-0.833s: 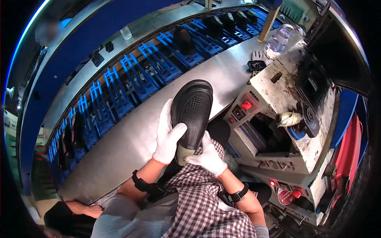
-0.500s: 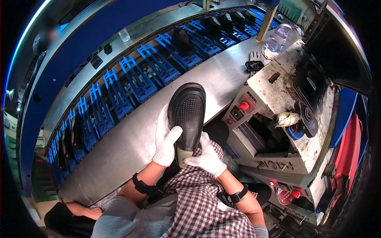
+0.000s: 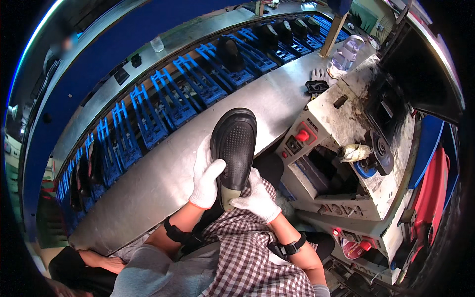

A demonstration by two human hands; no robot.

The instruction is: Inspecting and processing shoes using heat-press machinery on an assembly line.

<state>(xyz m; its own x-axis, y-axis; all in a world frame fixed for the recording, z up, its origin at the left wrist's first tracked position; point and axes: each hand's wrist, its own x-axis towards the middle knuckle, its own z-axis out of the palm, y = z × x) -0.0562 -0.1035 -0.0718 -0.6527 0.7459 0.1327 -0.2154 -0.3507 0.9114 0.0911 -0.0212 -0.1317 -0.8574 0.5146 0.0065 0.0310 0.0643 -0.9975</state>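
A black shoe point(image 3: 236, 143) with a dimpled top is held upright over my lap, its rounded toe pointing away from me. From its near end sticks out a pale greenish-beige piece point(image 3: 229, 196), which looks like a shoe last. My left hand point(image 3: 205, 180), in a white knit glove, is closed around the shoe's left side with the thumb on top. My right hand point(image 3: 258, 199), gloved the same way, grips the near right side, its thumb against the pale piece. The fingers underneath are hidden.
Beyond the shoe runs a metal ledge point(image 3: 163, 171) along a conveyor with blue racks point(image 3: 185, 111), some carrying black shoes point(image 3: 230, 53). To the right stands a worn white machine point(image 3: 341, 198) with red switches. A clear jug point(image 3: 346, 52) and gloves point(image 3: 318, 79) lie behind it.
My hands keep the same grip on the shoe, which has barely shifted. The surrounding scene has moved slightly in the view.
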